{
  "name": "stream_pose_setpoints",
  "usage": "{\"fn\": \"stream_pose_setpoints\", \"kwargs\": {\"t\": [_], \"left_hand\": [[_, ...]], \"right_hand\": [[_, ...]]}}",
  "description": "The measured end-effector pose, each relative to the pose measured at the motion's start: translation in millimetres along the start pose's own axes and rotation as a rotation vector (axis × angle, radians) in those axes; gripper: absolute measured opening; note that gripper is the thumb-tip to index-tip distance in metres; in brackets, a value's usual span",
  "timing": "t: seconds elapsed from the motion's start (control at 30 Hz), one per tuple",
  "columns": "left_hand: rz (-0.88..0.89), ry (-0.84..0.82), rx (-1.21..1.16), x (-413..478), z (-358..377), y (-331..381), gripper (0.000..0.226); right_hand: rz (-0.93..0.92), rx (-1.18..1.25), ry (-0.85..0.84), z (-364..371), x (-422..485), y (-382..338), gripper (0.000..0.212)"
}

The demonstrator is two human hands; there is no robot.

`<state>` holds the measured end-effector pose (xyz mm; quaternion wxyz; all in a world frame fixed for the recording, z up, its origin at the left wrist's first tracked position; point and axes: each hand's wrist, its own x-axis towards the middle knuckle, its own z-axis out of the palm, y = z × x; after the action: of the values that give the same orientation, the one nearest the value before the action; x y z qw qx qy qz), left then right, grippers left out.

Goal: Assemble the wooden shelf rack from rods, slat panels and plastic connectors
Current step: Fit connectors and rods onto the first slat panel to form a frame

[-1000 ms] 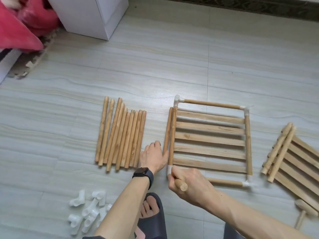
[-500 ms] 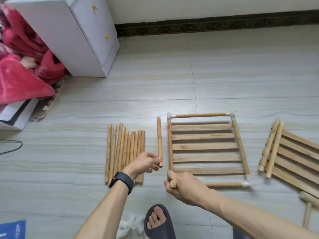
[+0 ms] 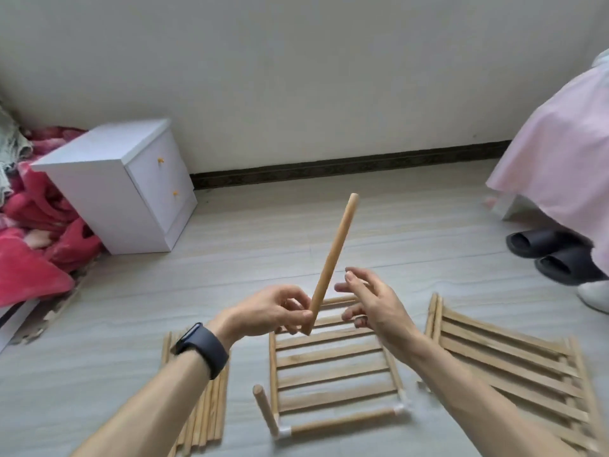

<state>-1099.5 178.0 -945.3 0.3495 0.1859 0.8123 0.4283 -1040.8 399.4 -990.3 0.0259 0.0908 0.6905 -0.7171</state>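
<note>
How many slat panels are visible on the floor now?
2. The framed slat panel lies in the middle foreground; the loose slat panel lies to its right. More could be hidden under it.

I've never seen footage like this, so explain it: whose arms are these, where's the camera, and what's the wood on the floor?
No machine here: these are a person's two bare arms, filmed by a wide-angle camera worn on the head, looking forward and down. The left hand pinches the lower end of a wooden rod that tilts upward. The right hand is open beside it and holds nothing. On the floor lies a slat panel framed by rods, with white plastic connectors at its near corners and an upright rod standing in the near left one. A bundle of loose rods lies to the left, a second slat panel to the right.
</note>
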Motion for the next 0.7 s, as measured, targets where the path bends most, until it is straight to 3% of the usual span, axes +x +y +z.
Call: {"fn": "stream_pose_setpoints", "kwargs": {"t": [0.17,0.33,0.4,0.47,0.53,0.57,0.63,0.7], "left_hand": [[0.053,0.026,0.564,26,42,26,0.011],[0.086,0.017,0.704,46,66,40,0.008],[0.081,0.005,0.710,51,71,46,0.009],[0.069,-0.005,0.676,54,74,55,0.010],[0.073,-0.019,0.646,58,77,67,0.010],[0.078,-0.034,0.643,60,79,73,0.011],[0.078,-0.085,0.643,68,85,85,0.016],[0.076,-0.113,0.606,77,92,93,0.029]], "right_hand": [[-0.113,0.046,0.144,-56,-14,-30,0.018],[-0.133,-0.029,0.251,-96,-28,-27,0.016],[-0.117,-0.200,0.418,-105,-32,-19,0.031],[-0.163,-0.507,0.581,-109,-40,-5,0.067],[-0.287,-0.832,0.543,-108,-48,14,0.090],[-0.341,-1.001,0.507,-106,-51,24,0.089],[-0.445,-1.240,0.496,-105,-50,44,0.065],[-0.457,-1.321,0.504,-105,-47,57,0.033]]}}
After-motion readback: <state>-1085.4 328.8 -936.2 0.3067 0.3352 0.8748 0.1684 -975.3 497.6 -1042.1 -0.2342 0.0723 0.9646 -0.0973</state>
